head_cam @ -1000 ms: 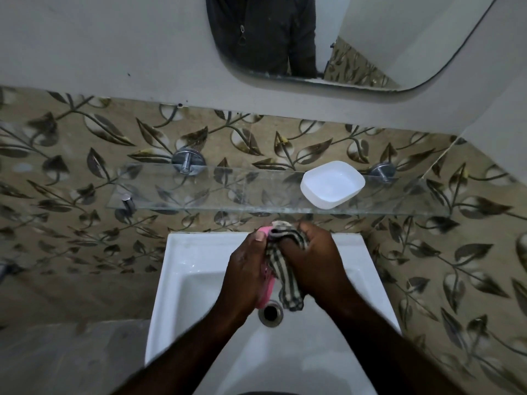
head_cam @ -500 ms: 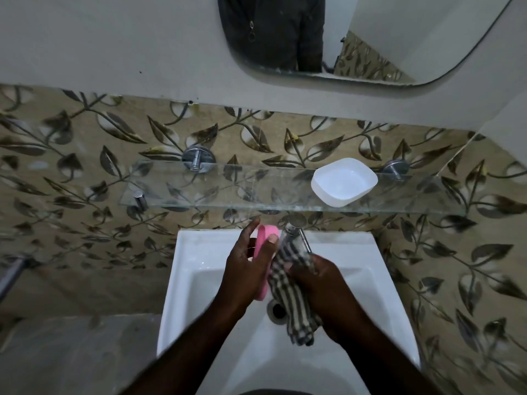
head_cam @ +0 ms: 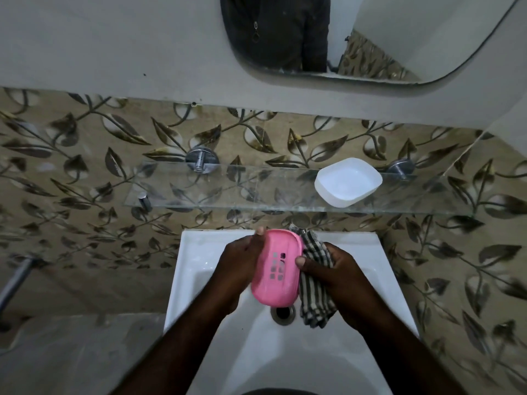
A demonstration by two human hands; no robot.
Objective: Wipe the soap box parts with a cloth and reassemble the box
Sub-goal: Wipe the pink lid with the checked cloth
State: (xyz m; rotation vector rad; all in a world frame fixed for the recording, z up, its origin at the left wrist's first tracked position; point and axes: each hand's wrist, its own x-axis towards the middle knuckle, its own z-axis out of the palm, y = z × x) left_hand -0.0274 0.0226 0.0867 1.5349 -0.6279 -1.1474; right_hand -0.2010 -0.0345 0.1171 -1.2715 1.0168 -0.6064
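The person stands at a white sink (head_cam: 199, 269) and holds a pink soap box part (head_cam: 276, 267) above the basin, a little to the far side of the drain (head_cam: 283, 312). The pink part is oval, and its long axis runs from near to far with a small lean to the right at the far end. Its broad face, with a group of small square holes, is turned up toward the head camera.

The left hand (head_cam: 238, 266) takes the pink part along its left edge; the grip is closed on it, with one fingertip at the far rim. The right hand (head_cam: 339, 277) holds a checked cloth (head_cam: 315, 292) bunched against the right edge of the pink part, and its thumb presses on the pink face. The cloth hangs down from this hand toward the basin.

On the glass shelf (head_cam: 176, 192) on the far wall, to the right, stands the white soap box part (head_cam: 348, 182), open side up and well apart from the hands. Above it a mirror (head_cam: 399, 38) is on the wall.
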